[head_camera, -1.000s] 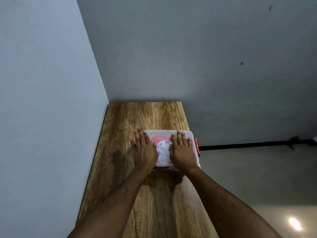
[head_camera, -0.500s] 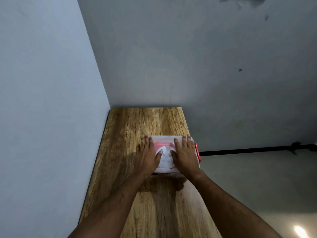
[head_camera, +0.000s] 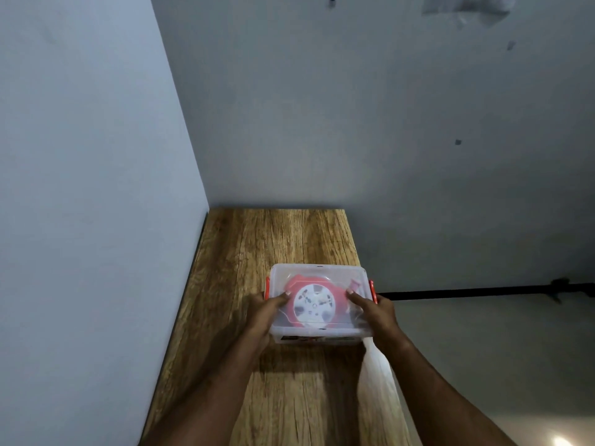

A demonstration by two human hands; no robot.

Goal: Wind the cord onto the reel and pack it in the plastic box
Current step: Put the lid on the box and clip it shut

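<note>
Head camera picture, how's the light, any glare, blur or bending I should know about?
Head view: dim and even; a bright glare spot sits at the bottom right corner. The hands cast soft shadows on the wooden table. The plastic box lid is hazy, so the reel inside looks soft. Wide-angle bending slants the walls.

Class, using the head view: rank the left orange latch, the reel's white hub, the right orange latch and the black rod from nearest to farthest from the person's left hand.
From the left hand:
1. Left orange latch, just above the fingers on the plastic box's left end.
2. Reel's white hub, mid-box under the lid.
3. Right orange latch, on the opposite end.
4. Black rod, beyond the table, far right.
</note>
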